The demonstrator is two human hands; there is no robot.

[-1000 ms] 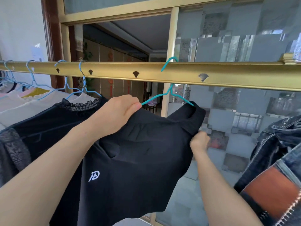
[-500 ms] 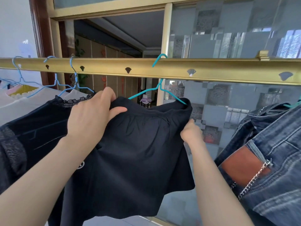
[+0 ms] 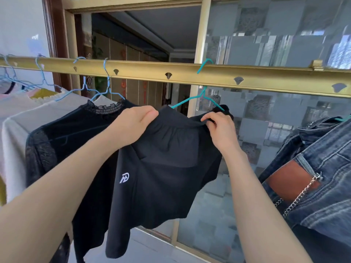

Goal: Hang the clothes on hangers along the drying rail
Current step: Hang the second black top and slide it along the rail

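The right hand (image 3: 220, 128) is now up pinching the black shorts (image 3: 161, 177) at the waistband, 3 o'clock from the left hand (image 3: 136, 120), which grips them too. They sit on the teal hanger (image 3: 187, 100) under the rail (image 3: 266, 77) and look nearly hung.

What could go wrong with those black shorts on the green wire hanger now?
The black shorts with the white logo could slip off the thin teal wire hanger if the left hand and right hand, both gripping the waistband, let go before it sits evenly. Tugging hard might tip the hanger's hook on the gold metal rail. The shorts hang right beside the black lace-collared top, so both may dry slowly.
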